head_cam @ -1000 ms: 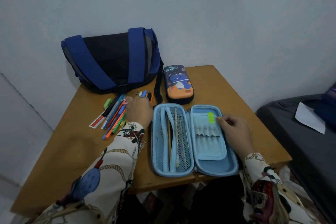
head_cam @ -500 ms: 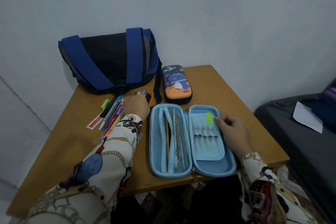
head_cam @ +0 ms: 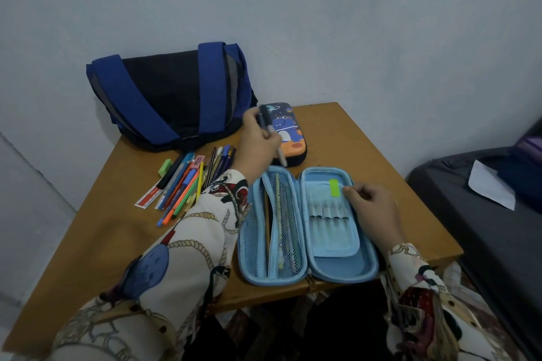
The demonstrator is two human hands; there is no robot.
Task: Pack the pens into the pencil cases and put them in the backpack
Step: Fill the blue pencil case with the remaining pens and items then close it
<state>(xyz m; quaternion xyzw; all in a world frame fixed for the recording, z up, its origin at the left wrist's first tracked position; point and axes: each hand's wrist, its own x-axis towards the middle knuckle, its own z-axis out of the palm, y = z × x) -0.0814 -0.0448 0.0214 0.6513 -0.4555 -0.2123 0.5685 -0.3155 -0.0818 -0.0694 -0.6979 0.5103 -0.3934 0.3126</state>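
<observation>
A light blue pencil case (head_cam: 308,226) lies open near the table's front edge, with a few pens behind its left mesh pocket. My left hand (head_cam: 258,143) is raised above the case's far end and grips a dark pen with a white tip (head_cam: 274,138). My right hand (head_cam: 372,205) rests on the case's right half, fingers pinching its inner flap beside a green tab (head_cam: 334,187). A closed dinosaur-print pencil case (head_cam: 289,132) lies behind. Several pens (head_cam: 187,184) lie in a pile to the left. The blue and black backpack (head_cam: 170,97) stands against the wall.
A green eraser (head_cam: 165,167), a pink eraser (head_cam: 197,160) and a red ruler (head_cam: 148,197) lie among the pens on the wooden table (head_cam: 96,237). A dark bed (head_cam: 484,214) with a white paper stands to the right.
My left hand has lifted from the pen pile with a dark pen and moved right, towards the open case. My right hand has stayed on the flap.
</observation>
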